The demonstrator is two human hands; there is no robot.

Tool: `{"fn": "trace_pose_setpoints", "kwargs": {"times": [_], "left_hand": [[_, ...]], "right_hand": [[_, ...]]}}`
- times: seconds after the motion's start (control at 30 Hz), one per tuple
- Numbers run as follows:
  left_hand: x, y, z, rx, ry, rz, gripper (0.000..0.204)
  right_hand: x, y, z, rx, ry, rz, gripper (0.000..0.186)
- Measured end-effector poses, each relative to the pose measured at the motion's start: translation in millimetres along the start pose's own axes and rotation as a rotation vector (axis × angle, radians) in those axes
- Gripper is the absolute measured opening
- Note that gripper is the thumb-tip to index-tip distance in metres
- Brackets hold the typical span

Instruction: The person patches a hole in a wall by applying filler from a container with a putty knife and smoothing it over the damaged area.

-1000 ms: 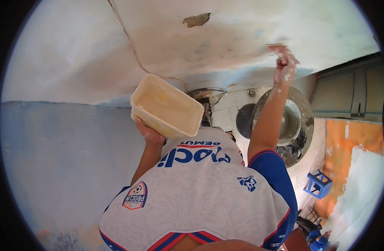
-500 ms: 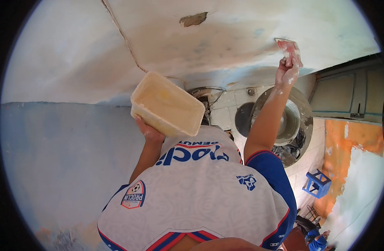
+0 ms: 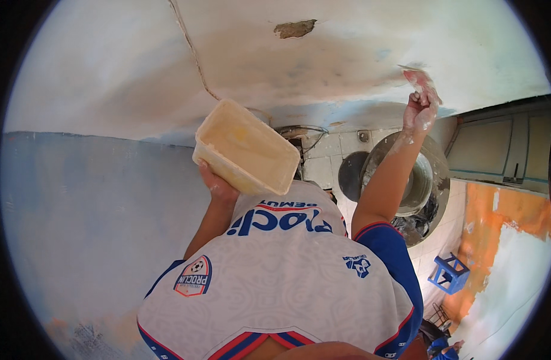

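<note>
My left hand grips a cream-coloured rectangular plastic tub from its left side and underneath, and the tub tilts in front of my chest. Pale residue coats its inside, with a yellowish patch at the bottom. On the right, my raised right hand is closed around a red putty spreader smeared with white. The spreader's far edge lies against the pale, patchy wall. White smears mark the right fingers and wrist.
A chipped hole and a long crack break the wall surface. Below my right arm stand a large bucket and a dark round lid. A blue stool stands at right; another person is partly visible lower right.
The spreader has moved a little down along the wall with my right hand and lies at a flatter angle. The tub stays in my left hand. The whole view has shifted slightly.
</note>
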State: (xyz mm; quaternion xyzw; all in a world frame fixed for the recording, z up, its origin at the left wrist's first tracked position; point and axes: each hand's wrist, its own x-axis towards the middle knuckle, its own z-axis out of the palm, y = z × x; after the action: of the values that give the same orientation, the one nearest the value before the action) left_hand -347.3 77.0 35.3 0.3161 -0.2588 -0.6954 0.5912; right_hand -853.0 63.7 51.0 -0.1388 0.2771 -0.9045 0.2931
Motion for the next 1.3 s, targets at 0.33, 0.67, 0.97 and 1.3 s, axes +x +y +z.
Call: {"fn": "trace_pose_setpoints", "kwargs": {"times": [0.33, 0.67, 0.97, 1.3], "left_hand": [[6, -8, -5, -0.035, 0.008, -0.032, 0.082], [4, -5, 5, -0.034, 0.010, -0.031, 0.081], [17, -11, 18, -0.022, -0.032, -0.065, 0.080], [12, -17, 10, -0.034, 0.017, -0.032, 0.081]], "right_hand": [[21, 49, -77, -0.224, 0.459, 0.199, 0.020], [-14, -28, -1, 0.044, -0.023, -0.107, 0.015], [60, 53, -112, -0.282, 0.155, 0.170, 0.017], [-3, 9, -43, -0.063, 0.111, 0.027, 0.018]]}}
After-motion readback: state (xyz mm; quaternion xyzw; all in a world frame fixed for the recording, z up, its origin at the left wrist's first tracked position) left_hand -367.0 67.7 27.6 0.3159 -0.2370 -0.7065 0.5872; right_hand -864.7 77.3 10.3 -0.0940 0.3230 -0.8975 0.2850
